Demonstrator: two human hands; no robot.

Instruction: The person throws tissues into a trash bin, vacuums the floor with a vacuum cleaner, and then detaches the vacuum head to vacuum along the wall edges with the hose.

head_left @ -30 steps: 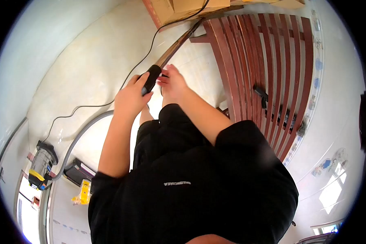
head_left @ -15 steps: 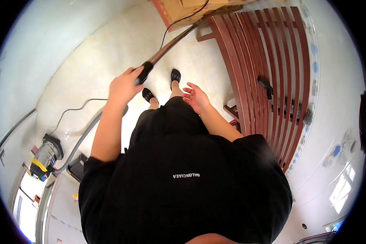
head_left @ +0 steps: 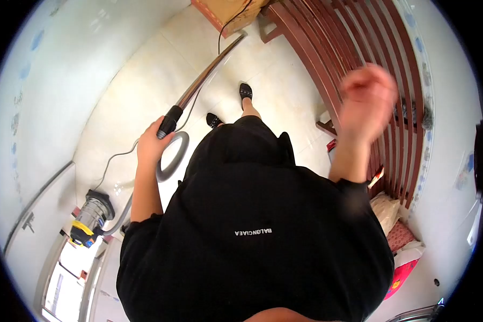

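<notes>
My left hand is closed round the black handle of a shiny vacuum tube, which slants away over the pale floor. A grey hose loops beside the handle. At the lower left stands a vacuum cleaner with a clear body and a yellow-and-black part. My right hand is raised over the slatted red-brown bench; its fingers are smeared by motion. The black attachment seen earlier on the bench does not show now.
Cardboard boxes stand at the top, with a thin black cable by them. A beige bag and a bright red package are at the lower right. White walls flank both sides, and a grey fluffy thing is at the bench's far edge.
My right hand has left the handle area and swung right, over the bench. My left hand, still gripping the handle, has moved lower. The view has shifted, showing the bags at the lower right.
</notes>
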